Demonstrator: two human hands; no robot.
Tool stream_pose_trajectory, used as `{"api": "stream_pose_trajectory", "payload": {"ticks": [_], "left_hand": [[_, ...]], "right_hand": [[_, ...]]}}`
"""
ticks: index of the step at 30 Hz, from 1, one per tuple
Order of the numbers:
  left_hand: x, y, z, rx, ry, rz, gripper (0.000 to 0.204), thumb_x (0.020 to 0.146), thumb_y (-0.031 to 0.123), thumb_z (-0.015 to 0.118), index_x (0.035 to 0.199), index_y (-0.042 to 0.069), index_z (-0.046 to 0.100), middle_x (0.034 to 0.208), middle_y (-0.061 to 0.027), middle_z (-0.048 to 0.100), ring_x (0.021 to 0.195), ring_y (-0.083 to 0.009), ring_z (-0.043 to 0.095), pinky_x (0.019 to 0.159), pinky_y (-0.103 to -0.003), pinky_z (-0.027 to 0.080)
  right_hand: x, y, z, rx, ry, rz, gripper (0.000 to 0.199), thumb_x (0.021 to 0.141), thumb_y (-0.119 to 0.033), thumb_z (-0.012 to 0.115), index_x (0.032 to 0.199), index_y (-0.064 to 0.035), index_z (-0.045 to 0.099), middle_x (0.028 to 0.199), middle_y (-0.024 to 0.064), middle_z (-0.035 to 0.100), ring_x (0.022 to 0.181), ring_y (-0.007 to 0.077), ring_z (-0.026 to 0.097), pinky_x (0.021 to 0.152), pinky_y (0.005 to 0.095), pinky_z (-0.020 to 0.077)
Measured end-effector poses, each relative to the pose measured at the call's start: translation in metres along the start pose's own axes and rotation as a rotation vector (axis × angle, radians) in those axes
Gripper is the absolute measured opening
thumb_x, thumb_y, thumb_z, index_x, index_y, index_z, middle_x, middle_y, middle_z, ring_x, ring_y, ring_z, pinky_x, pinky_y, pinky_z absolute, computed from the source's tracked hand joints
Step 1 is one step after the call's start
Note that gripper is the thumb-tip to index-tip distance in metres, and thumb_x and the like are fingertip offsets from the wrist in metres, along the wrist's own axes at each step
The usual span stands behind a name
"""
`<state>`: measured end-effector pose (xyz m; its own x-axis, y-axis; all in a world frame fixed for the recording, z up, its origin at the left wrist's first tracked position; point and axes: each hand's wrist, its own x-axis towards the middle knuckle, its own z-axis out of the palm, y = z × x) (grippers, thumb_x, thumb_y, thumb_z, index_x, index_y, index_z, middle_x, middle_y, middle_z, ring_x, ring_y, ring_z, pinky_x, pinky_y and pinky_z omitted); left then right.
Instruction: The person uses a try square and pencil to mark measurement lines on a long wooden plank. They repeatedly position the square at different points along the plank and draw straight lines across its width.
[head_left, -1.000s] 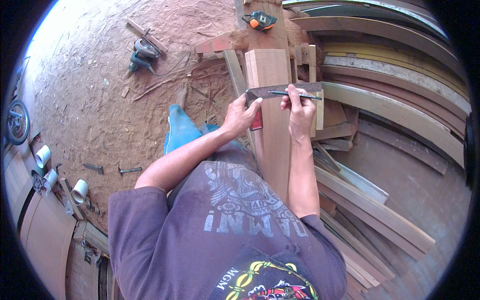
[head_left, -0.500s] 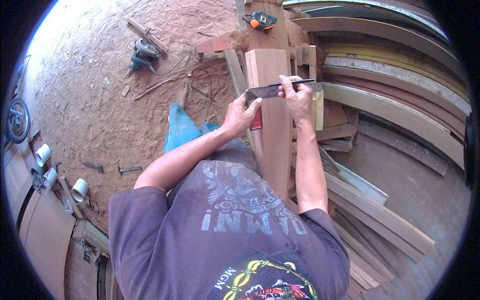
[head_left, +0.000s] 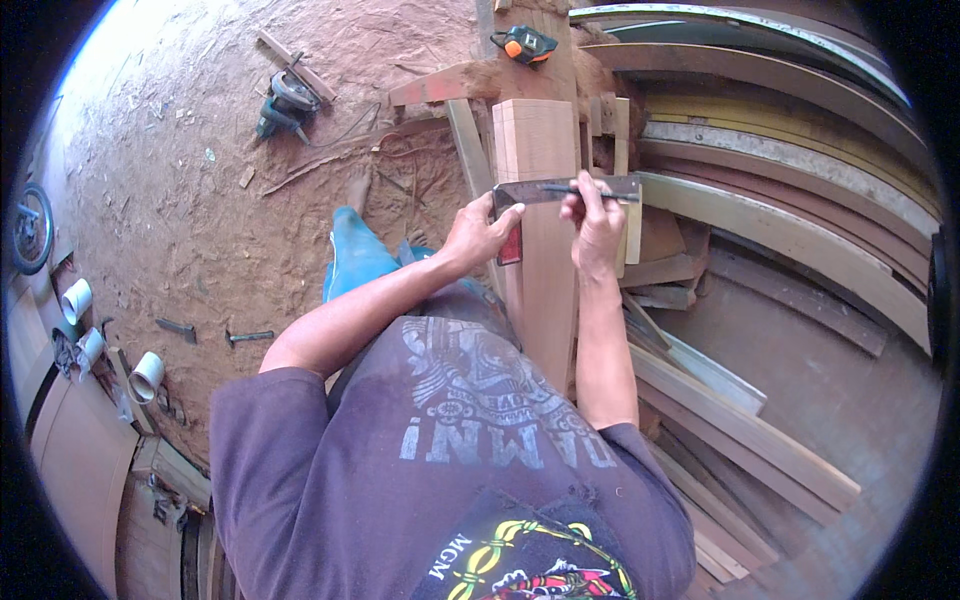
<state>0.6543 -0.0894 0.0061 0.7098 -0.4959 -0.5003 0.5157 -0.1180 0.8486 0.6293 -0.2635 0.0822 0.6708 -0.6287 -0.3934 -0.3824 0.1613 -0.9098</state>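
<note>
A long, pale reddish wooden beam (head_left: 548, 290) runs away from my body. Across its top lies the dark metal blade of a try square (head_left: 532, 191), whose red-marked stock hangs along the beam's left side. My left hand (head_left: 478, 232) grips the square at its corner, thumb on top, pressing it to the wood. A dark, slim pencil (head_left: 598, 193) is pinched in my right hand (head_left: 595, 222), held nearly level over the blade's right part. The fingers of that hand are closed, and its wrist is above the beam's right edge.
A black and orange tape measure (head_left: 524, 44) rests on the wooden support beyond the beam. A circular saw (head_left: 286, 104) sits on the sawdust-covered ground at far left. Several stacked boards (head_left: 790, 220) lie to the right. A hammer (head_left: 250, 337) is on the ground to the left.
My right hand has shifted slightly nearer to me, and the pencil with it has come down over the square's blade. My left hand keeps its hold on the square.
</note>
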Motion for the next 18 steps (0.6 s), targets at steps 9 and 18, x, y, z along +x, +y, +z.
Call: {"api": "stream_pose_trajectory", "payload": {"ticks": [9,18], "left_hand": [[0.003,-0.013,0.006,-0.111,0.017,0.064,0.038,0.103,0.031,0.067,0.121,-0.002,0.070,0.107,-0.0186,0.079,0.100,-0.0221,0.074,0.091,-0.039,0.056],[0.003,-0.016,0.008,-0.068,0.053,0.100,0.037,0.103,0.029,0.068,0.121,-0.002,0.070,0.105,-0.0175,0.079,0.096,-0.0191,0.073,0.088,-0.038,0.057]], "right_hand": [[-0.024,0.051,-0.035,0.301,0.068,0.195,0.023,0.103,-0.030,0.071,0.095,-0.0081,0.066,0.073,-0.0009,0.061,0.062,0.0089,0.057,0.056,0.0247,0.0480],[-0.025,0.051,-0.033,0.250,0.079,0.179,0.023,0.103,-0.030,0.071,0.097,-0.0082,0.067,0.074,-0.0013,0.062,0.062,0.0079,0.059,0.056,0.0225,0.0494]]}}
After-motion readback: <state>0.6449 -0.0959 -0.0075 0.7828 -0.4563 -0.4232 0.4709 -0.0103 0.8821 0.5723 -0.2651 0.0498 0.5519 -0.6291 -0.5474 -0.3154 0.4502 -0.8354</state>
